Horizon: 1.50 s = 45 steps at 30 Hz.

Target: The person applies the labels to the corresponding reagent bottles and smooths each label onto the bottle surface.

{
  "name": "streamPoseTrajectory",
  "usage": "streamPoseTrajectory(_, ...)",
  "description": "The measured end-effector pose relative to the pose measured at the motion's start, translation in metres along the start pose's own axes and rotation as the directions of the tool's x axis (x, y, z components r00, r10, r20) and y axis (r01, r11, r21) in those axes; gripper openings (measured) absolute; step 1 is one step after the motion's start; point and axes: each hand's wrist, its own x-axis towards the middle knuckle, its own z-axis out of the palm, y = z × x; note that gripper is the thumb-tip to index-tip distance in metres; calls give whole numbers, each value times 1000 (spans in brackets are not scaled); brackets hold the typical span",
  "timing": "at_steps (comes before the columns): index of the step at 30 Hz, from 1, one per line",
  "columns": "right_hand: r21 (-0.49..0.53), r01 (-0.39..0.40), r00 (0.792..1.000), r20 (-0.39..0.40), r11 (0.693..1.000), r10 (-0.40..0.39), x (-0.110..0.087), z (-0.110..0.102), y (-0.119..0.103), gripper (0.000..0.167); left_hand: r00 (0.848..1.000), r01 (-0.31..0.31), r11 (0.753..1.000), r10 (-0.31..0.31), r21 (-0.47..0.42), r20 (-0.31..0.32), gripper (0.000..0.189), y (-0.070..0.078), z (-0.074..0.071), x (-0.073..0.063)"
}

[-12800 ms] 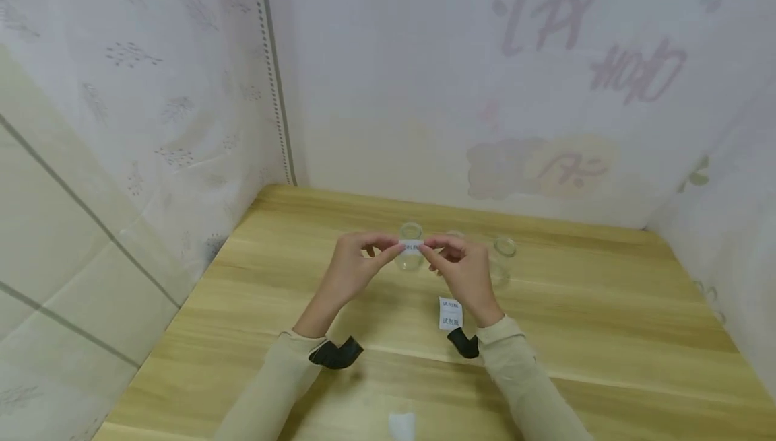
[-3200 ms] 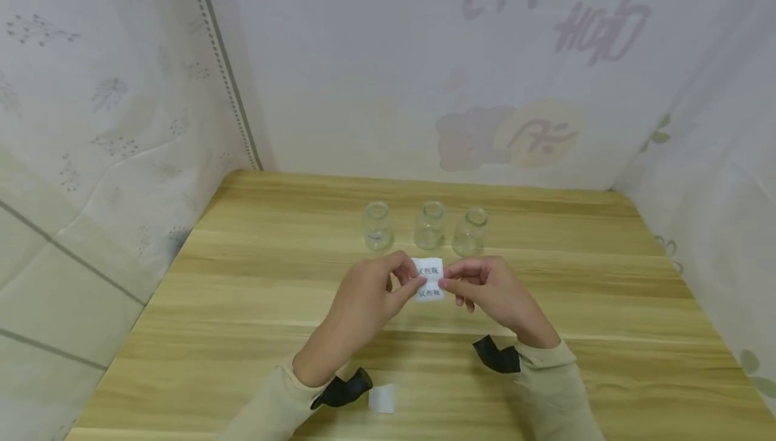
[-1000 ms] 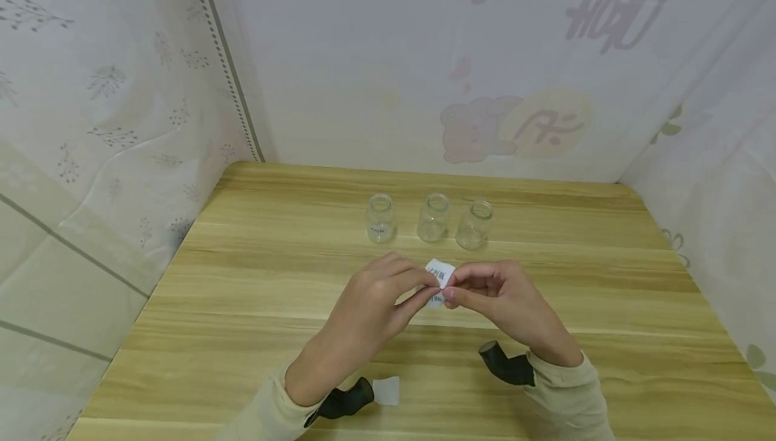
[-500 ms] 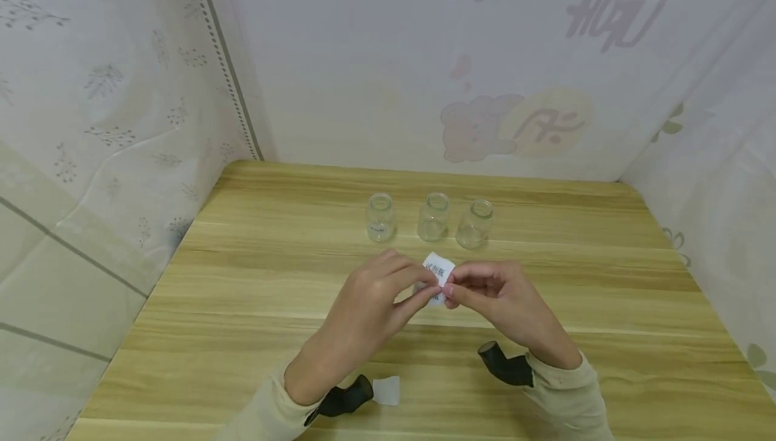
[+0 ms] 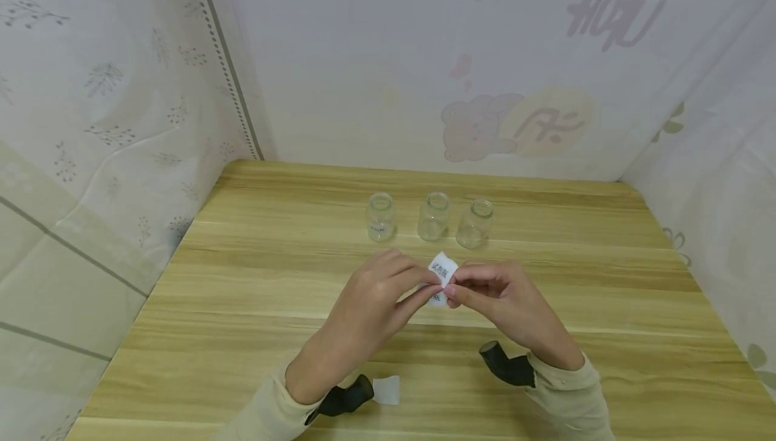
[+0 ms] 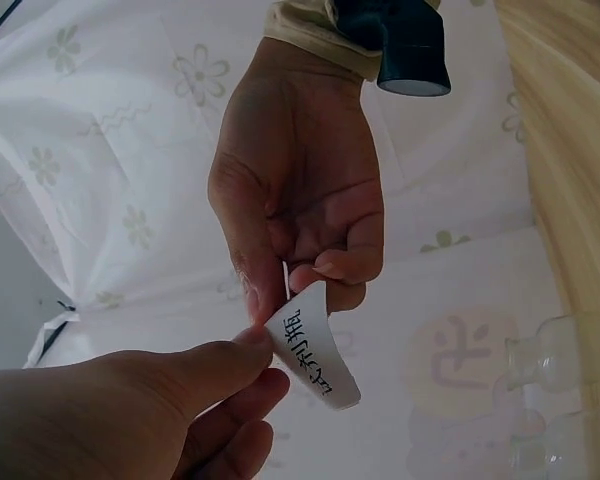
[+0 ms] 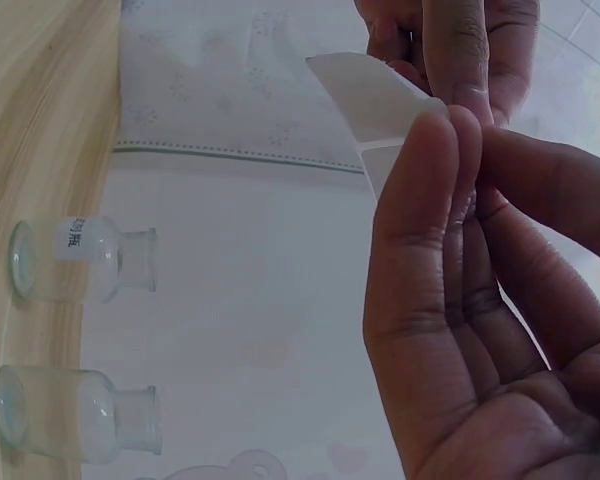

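I note my left hand [image 5: 376, 293] and right hand [image 5: 491, 293] both pinching the printed label sheet [image 5: 442, 273] above the table [image 5: 242, 293], near three glass bottles [image 5: 432, 217]; peeling should proceed slowly, keeping the sticker uncreased.

Three small clear glass bottles stand upright in a row on the wooden table [image 5: 606, 273]: the left bottle [image 5: 380, 217] bears a white label, the middle bottle [image 5: 433, 216] and the right bottle [image 5: 474, 223] stand just beside it. A small white paper scrap [image 5: 386, 390] lies near the front edge. Patterned white curtains [image 5: 121, 104] enclose the table.
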Motion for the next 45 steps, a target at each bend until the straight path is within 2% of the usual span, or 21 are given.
streamPoseTrajectory(8, -8, 6, 1000, -11, 1000, -6, -1, 0, 0, 8, 999, -28, 1000, 28, 12, -16, 4, 0, 1, 1)
streamPoseTrajectory(17, 26, 2, 1000, -21, 1000, -1, 0, 2, 0, 7, 999, -13, 1000, 14, 24, -31, 2, -1, 4, -1)
streamPoseTrajectory(23, 31, -56, 997, -48, 998, 58, 1, 4, 0, 11, 998, 30, 1000, -30, 7, -53, 5, -2, 1, 0)
streamPoseTrajectory(30, 24, -88, 994, -69, 996, 89, 3, 5, -1, 16, 991, 94, 995, -91, 27, -96, 4, -5, -5, 0)
streamPoseTrajectory(40, 32, -135, 990, -47, 990, 136, 6, 9, 5, 16, 981, 174, 983, -168, 60, -100, 4, -10, -14, 0)
streamPoseTrajectory(45, 29, -164, 986, -41, 986, 165, 8, 10, 11, 18, 975, 198, 977, -187, 85, -123, 4, -13, -19, 0)
